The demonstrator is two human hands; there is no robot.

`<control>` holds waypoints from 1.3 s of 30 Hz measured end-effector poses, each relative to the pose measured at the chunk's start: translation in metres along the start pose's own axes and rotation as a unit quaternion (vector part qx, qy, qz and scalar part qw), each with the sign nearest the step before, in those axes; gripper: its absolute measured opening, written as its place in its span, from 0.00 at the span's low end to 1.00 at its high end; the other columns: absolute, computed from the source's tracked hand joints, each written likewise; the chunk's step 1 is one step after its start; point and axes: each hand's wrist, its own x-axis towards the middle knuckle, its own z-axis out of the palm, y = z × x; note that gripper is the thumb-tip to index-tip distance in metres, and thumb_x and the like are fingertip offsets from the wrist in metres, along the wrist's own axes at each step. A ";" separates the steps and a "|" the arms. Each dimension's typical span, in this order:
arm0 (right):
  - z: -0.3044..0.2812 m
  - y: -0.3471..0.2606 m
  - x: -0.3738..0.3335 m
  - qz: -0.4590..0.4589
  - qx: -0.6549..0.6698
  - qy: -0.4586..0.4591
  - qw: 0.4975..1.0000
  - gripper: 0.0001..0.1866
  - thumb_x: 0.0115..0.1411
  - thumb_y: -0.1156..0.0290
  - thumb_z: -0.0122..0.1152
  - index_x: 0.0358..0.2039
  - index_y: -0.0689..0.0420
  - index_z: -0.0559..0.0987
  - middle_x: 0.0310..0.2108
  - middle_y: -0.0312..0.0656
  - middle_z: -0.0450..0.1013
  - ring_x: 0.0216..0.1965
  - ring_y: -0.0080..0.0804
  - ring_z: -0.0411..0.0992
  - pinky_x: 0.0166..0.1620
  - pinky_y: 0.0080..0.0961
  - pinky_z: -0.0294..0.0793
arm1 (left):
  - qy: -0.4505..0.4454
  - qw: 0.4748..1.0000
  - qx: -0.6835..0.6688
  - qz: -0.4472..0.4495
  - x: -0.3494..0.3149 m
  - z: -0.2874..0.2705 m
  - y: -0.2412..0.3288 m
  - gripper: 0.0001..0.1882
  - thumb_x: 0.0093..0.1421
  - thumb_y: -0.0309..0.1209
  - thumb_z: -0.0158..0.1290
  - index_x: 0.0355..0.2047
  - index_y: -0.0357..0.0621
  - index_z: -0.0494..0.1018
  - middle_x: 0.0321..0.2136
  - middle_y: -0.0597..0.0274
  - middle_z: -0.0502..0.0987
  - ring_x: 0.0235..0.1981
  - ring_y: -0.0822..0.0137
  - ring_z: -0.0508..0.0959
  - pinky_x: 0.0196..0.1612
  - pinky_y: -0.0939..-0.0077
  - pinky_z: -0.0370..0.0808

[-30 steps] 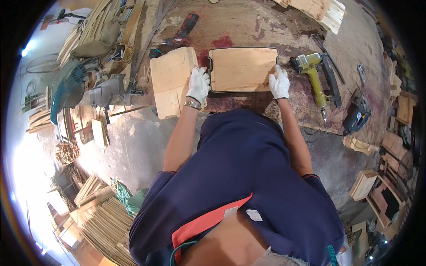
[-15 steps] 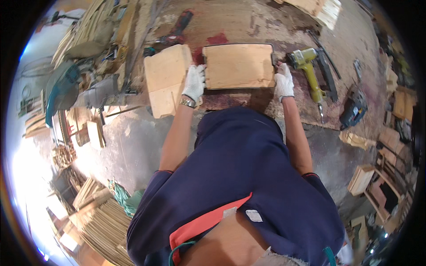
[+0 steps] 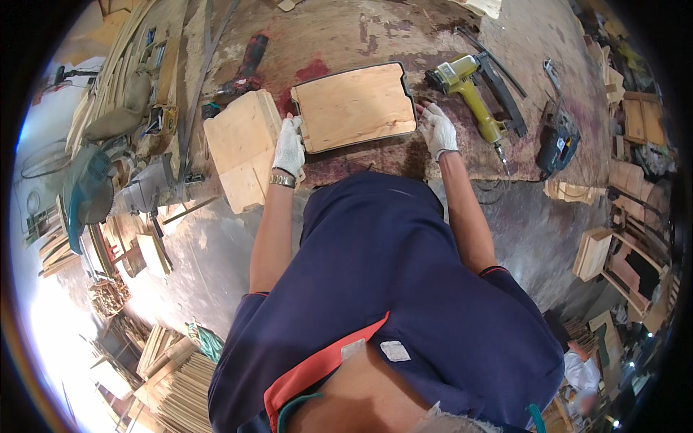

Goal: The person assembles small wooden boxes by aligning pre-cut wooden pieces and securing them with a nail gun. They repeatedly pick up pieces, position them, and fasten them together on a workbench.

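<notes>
A pale rectangular wooden panel (image 3: 355,108) with a thin dark rim around it is at the near part of the worktable, between my hands. My left hand (image 3: 289,149), in a white knit glove, has its fingers closed at the panel's left edge. Opposite it, my right hand (image 3: 439,131), also gloved, has bare fingertips bent against the right edge. Its grip is partly hidden. Beside my left hand lie several stacked pale wooden panels (image 3: 242,148). A yellow-green air nailer (image 3: 473,97) with a black magazine lies just right of my right hand.
A red-and-black cordless drill (image 3: 245,72) lies at the far left of the worktable (image 3: 404,40). On the right is a dark jigsaw-like power tool (image 3: 558,148). A circular-bladed saw (image 3: 92,189) stands at the left, and wood pieces (image 3: 189,393) are piled below it.
The whole view has shifted and turned slightly, so the table and tools appear farther left and tilted. My hands stay at the panel's two ends.
</notes>
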 end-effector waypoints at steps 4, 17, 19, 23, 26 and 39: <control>-0.001 0.002 0.001 0.003 0.000 0.002 1.000 0.30 0.60 0.83 0.43 0.65 0.64 0.62 0.59 0.50 0.70 0.58 0.40 0.69 0.62 0.35 0.65 | 0.044 0.996 -0.078 -0.021 -0.011 0.014 0.009 0.34 0.72 0.43 0.40 0.71 0.39 0.46 0.54 0.61 0.72 0.56 0.67 0.69 0.64 0.69 0.58; 0.031 -0.003 -0.046 -0.304 -0.539 -0.039 0.785 0.47 0.49 0.56 0.70 0.65 0.65 0.63 0.60 0.60 0.66 0.64 0.57 0.62 0.65 0.45 0.61 | -0.001 0.989 -0.143 0.045 -0.051 0.041 0.063 0.26 0.73 0.47 0.41 0.62 0.41 0.59 0.45 0.54 0.76 0.44 0.65 0.76 0.48 0.72 0.74; 0.053 0.004 -0.057 -0.493 -0.622 -0.103 0.599 0.50 0.47 0.53 0.72 0.66 0.63 0.62 0.62 0.60 0.64 0.66 0.57 0.60 0.65 0.47 0.59 | -0.078 0.983 -0.146 0.079 -0.076 0.062 0.080 0.28 0.72 0.50 0.41 0.60 0.40 0.61 0.45 0.55 0.75 0.44 0.66 0.75 0.50 0.75 0.72; 0.073 0.026 -0.051 -0.573 -0.552 -0.139 0.590 0.48 0.49 0.53 0.71 0.66 0.62 0.62 0.61 0.59 0.65 0.63 0.55 0.63 0.63 0.47 0.62 | -0.205 0.955 -0.191 0.092 -0.111 0.097 0.100 0.32 0.73 0.52 0.38 0.62 0.37 0.60 0.52 0.54 0.73 0.46 0.69 0.74 0.52 0.74 0.71; 0.082 0.030 -0.035 -0.528 -0.405 -0.089 0.741 0.37 0.55 0.62 0.67 0.63 0.62 0.68 0.58 0.55 0.68 0.54 0.48 0.70 0.55 0.41 0.70 | -0.191 0.955 -0.202 0.105 -0.117 0.107 0.096 0.31 0.72 0.50 0.42 0.62 0.36 0.62 0.55 0.53 0.73 0.52 0.66 0.74 0.54 0.73 0.70; 0.188 -0.066 -0.101 -0.227 -0.097 -0.037 0.968 0.17 0.64 0.70 0.61 0.49 0.67 0.75 0.39 0.43 0.77 0.41 0.30 0.75 0.44 0.24 0.75 | 0.082 0.954 0.157 0.242 -0.140 0.025 0.083 0.29 0.67 0.42 0.54 0.61 0.33 0.65 0.55 0.53 0.74 0.55 0.65 0.73 0.57 0.71 0.70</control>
